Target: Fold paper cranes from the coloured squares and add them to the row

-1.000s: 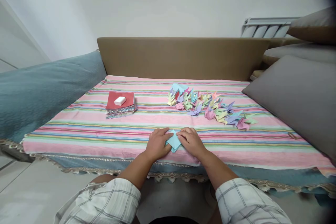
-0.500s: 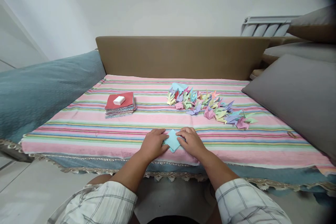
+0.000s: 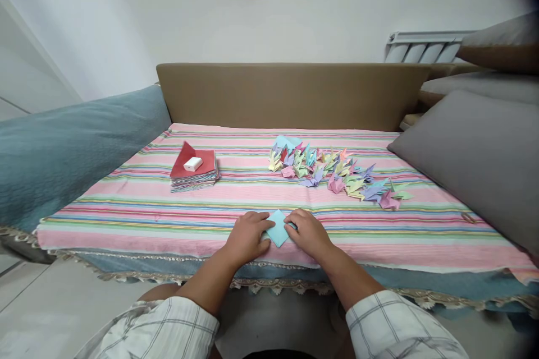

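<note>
Faced a brown backrest (image 3: 290, 95) at twelve o'clock and looked down on a pink-striped woven cloth (image 3: 138, 219). Had a folded light-blue paper square (image 3: 278, 230) lying flat on it at six o'clock, turned cornerwise. Saw, from that square, a red-topped stack of paper sheets (image 3: 205, 164) at ten o'clock, bearing a small white block (image 3: 192, 164), and origami cranes (image 3: 337, 183) between one and two o'clock, well apart. Risked a crooked crease, judging by thin layers on soft cloth: could have skewed under uneven fingertip pressure or with one edge slipping. Held both forearms (image 3: 217, 279) angled inward from below, palms down. Rested the left hand (image 3: 246, 236) at nine o'clock, index fingertip on the paper's edge, thumb apart, without a visible pinch. Rested the right hand (image 3: 310, 234) at three o'clock, thumb and bent fingers gathered at the right corner; could not tell whether pinching or merely pressing
</note>
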The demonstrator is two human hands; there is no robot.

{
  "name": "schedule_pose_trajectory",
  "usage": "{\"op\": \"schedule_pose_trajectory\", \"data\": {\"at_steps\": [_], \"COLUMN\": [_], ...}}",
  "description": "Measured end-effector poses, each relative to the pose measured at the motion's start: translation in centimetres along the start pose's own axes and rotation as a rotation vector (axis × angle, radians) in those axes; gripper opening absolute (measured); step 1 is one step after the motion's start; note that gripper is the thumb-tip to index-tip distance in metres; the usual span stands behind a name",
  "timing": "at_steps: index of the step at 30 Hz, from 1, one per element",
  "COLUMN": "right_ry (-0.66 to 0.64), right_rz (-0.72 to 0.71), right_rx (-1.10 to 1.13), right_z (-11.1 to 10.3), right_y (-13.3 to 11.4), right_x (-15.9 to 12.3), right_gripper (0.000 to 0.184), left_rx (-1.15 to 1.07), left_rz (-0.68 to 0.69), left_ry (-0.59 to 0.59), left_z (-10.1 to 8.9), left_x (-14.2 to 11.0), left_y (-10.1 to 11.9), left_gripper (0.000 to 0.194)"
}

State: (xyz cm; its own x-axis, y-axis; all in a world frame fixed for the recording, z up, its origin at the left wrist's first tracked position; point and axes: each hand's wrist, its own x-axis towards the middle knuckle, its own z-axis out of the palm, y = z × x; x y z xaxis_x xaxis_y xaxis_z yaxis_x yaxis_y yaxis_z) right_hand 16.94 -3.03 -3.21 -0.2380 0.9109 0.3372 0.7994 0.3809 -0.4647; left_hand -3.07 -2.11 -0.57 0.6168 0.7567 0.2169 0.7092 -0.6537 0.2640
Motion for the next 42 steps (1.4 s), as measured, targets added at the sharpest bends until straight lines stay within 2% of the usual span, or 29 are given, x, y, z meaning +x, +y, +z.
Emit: {"op": "schedule_pose_trajectory", "data": {"at_steps": [4,5,9,14,16,21,27,31,36,42], "right_ry": [-0.033,-0.046,-0.1,0.041,0.035,0.008,0.022,0.021,0.023,0.023], "right_rz": [0.053,0.067,0.105,-0.026,-0.062,-0.045,-0.06,-0.055,-0.056,-0.071], "right_rx": [-0.044,-0.048,-0.038,0.019,0.029,0.059,0.058,0.064,0.064,0.073], "right_z": [-0.4,-0.5,-0.7,-0.4,-0.2,0.0,0.0,0.1,0.1,0.3], "right_y": [-0.8,-0.9,-1.0,0.0,0.5,1.1,1.4,1.5,1.5,1.3], "right_x": [0.4,0.6,0.7,0.3,0.4,0.8,0.8,0.8,0.8,0.6], "right_gripper": [0.012,0.012,0.009,0.012,0.014,0.016,0.016,0.016,0.016,0.017], "left_rx": [0.046,0.058,0.084,0.023,0.025,0.046,0.023,0.038,-0.002,-0.087], "left_rz": [-0.049,-0.054,-0.048,0.022,0.003,-0.097,-0.18,-0.213,-0.205,-0.266], "left_ry": [0.023,0.032,0.061,0.135,0.168,0.185,0.164,0.12,0.138,0.122], "left_z": [0.7,0.9,1.5,1.4,1.4,1.3,0.3,0.0,0.2,0.4], "left_x": [-0.4,-0.4,-0.1,0.3,0.5,1.2,1.4,1.4,1.3,1.5], "left_y": [1.3,1.6,1.5,-0.6,-1.3,-1.8,-1.3,-1.1,-1.3,-1.6], "left_gripper": [0.061,0.061,0.035,0.021,0.018,0.02,0.049,0.047,0.046,0.038]}}
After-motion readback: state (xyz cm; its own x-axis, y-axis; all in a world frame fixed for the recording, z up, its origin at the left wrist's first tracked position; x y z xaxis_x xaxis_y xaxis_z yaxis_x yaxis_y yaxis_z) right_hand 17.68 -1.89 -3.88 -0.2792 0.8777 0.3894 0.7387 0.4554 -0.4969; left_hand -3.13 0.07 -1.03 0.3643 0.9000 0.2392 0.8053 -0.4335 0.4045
